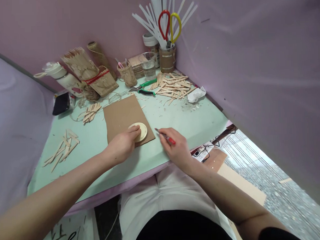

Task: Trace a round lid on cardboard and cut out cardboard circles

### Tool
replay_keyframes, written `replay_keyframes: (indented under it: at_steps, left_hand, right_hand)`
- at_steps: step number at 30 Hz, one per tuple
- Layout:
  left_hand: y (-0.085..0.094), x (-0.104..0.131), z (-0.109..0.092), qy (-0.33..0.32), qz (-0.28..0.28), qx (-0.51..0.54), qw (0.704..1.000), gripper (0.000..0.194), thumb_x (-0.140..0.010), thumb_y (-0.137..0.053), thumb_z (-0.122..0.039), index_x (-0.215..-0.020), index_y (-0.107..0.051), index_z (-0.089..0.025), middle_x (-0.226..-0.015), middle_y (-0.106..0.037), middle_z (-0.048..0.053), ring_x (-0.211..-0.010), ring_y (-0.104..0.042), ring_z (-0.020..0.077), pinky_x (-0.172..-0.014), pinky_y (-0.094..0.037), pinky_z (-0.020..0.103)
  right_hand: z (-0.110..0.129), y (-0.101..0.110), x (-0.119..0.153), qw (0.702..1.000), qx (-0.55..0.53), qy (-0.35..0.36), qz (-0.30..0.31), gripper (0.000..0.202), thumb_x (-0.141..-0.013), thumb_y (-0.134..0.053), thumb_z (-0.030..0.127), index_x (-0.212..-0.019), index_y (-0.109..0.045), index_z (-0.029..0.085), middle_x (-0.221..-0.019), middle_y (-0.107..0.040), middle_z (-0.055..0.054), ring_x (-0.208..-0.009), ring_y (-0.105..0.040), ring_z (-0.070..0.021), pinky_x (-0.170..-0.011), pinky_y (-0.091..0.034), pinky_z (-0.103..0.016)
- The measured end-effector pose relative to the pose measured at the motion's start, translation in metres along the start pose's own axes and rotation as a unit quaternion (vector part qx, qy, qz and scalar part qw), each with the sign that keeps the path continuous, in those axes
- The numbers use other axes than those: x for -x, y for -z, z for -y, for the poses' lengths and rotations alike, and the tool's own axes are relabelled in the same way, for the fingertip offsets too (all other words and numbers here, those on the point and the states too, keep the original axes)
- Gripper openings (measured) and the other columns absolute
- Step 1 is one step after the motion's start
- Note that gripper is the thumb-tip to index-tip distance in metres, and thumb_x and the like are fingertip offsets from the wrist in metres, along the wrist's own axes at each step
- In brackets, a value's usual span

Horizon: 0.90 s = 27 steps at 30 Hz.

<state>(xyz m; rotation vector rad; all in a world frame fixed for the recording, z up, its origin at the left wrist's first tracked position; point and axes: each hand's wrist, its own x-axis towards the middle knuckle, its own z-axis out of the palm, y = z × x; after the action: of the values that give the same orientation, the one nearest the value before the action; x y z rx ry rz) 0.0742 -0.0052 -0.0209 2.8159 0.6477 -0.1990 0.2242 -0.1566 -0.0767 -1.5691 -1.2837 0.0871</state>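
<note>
A brown cardboard sheet (120, 116) lies on the pale green table in front of me. On its near right corner sits a round cream lid (142, 132). My left hand (125, 142) presses on the left part of this lid, fingers on top and thumb side hidden. My right hand (175, 146) is closed around a red pen (170, 138), just right of the cardboard. The pen's dark tip points up and left, apart from both cardboard and lid.
Green-handled pruning shears (145, 88) and a heap of wooden sticks (174, 84) lie behind the cardboard. Loose sticks (63, 149) are at left. Along the back stand a water cup (149, 68), a white bottle (65, 80) and a holder (167, 59) with scissors (169, 26).
</note>
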Motion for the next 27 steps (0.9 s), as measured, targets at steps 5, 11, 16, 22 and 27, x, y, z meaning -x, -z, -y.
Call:
replay_keyframes:
  at_steps: [5,11,16,22,27]
  left_hand:
    - [0.004,0.0,-0.015,0.015,-0.01,-0.026,0.999,0.035,-0.083,-0.037,-0.011,-0.107,-0.062,-0.017,-0.13,-0.059,0.013,-0.12,-0.057,0.0279,-0.099,-0.047,0.04]
    - [0.0,-0.001,-0.01,0.025,-0.083,-0.005,0.996,0.022,-0.088,-0.05,-0.03,-0.102,-0.063,-0.018,-0.126,-0.06,0.014,-0.111,-0.059,0.0298,-0.089,-0.051,0.042]
    - [-0.005,-0.004,0.005,0.045,-0.125,0.017,0.991,0.066,-0.074,-0.069,-0.047,-0.127,-0.049,-0.014,-0.14,-0.045,0.022,-0.13,-0.041,0.0381,-0.1,-0.04,0.053]
    - [-0.009,-0.002,0.017,0.047,-0.132,0.084,0.987,0.063,-0.075,-0.069,-0.043,-0.128,-0.046,-0.019,-0.132,-0.054,0.016,-0.123,-0.047,0.0352,-0.098,-0.039,0.055]
    - [0.022,0.023,0.058,0.155,-0.318,0.181,0.918,0.075,-0.074,-0.07,-0.048,-0.138,-0.039,-0.023,-0.14,-0.048,0.014,-0.127,-0.047,0.0316,-0.101,-0.04,0.049]
  right_hand:
    - [-0.013,0.011,-0.015,0.994,-0.076,-0.051,-0.06,0.019,-0.096,-0.049,0.025,-0.11,-0.062,0.021,-0.098,-0.07,-0.006,-0.087,-0.067,-0.018,-0.078,-0.053,-0.031]
    - [-0.026,-0.002,-0.011,0.993,-0.075,-0.086,0.023,0.027,-0.099,-0.044,0.028,-0.12,-0.058,0.022,-0.088,-0.072,-0.003,-0.075,-0.069,-0.0159,-0.074,-0.054,-0.03]
    - [-0.027,-0.007,-0.011,0.993,-0.055,-0.095,0.035,0.025,-0.099,-0.043,0.03,-0.115,-0.059,0.021,-0.09,-0.073,-0.005,-0.079,-0.071,-0.0184,-0.074,-0.054,-0.031]
    - [-0.025,-0.008,-0.012,0.994,-0.031,-0.094,0.044,0.023,-0.098,-0.045,0.028,-0.113,-0.06,0.02,-0.09,-0.073,-0.006,-0.085,-0.07,-0.0195,-0.077,-0.054,-0.032]
    - [-0.027,-0.009,-0.006,0.994,-0.015,-0.101,0.042,0.022,-0.097,-0.046,0.027,-0.113,-0.06,0.021,-0.09,-0.073,-0.005,-0.085,-0.07,-0.0196,-0.078,-0.053,-0.034]
